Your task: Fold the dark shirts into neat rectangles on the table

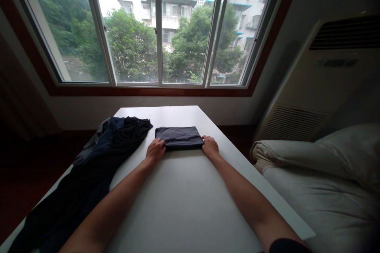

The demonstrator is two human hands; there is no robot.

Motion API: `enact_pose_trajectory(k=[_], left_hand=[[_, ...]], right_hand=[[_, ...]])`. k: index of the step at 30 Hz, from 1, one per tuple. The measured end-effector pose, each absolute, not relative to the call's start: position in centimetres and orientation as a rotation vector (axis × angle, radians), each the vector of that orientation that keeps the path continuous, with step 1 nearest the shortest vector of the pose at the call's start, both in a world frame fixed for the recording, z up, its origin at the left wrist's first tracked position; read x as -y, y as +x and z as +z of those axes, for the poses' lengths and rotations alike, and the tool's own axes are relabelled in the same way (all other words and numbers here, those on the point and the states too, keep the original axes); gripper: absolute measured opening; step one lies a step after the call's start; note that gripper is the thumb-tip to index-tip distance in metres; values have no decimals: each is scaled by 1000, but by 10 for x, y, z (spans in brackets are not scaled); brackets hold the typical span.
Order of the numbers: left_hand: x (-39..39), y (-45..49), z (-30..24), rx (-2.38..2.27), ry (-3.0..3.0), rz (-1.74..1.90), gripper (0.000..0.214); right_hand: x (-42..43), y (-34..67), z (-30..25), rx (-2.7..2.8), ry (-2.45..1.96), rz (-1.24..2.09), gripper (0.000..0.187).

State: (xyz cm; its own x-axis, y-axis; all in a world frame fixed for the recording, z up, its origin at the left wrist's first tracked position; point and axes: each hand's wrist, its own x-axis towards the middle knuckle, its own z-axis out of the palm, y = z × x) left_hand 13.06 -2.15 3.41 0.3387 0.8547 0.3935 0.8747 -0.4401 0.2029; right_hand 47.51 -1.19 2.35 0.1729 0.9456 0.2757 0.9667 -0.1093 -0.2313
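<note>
A dark grey garment (179,137), folded into a flat rectangle, lies toward the far end of the white table (181,201). My left hand (156,150) grips its near left corner with the fingers curled over the edge. At the right end, my right hand (210,145) pinches the near corner. Both thumbs are mostly hidden. Left of my left arm, a loose heap of dark clothes (97,166) in black, navy and grey spreads along the table's left side, apart from the folded garment.
Beyond the table is a wide window (160,27) with a brown wooden frame. A light-coloured sofa (320,182) stands close on the right, with a floor-standing air conditioner (323,79) behind it. Dark floor (14,201) shows at the left.
</note>
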Motion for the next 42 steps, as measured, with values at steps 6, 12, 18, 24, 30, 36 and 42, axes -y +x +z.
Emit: enact_pose_trajectory(k=[6,12,18,24,30,36,42], left_hand=[[17,127,26,1615,-2426,-811,36],[13,122,19,1725,-2415,-874,24],[20,125,29,1687,-2426,-848,20],[19,130,23,1566,-2507,-892,40],[22,131,28,1467,-2533,-907,46],[20,131,28,1496,-2617,-750,23],[22,133,29,1569,-2635,-663,14]], right_hand=[[12,472,25,1830,-2101,8,48],[13,469,27,1809,-2189,76,52],[16,467,32,1767,-2231,99,50],[19,465,36,1806,-2228,69,44],[19,464,35,1823,-2251,70,51],[18,464,34,1827,-2234,83,53],[19,464,34,1839,-2214,66,55]])
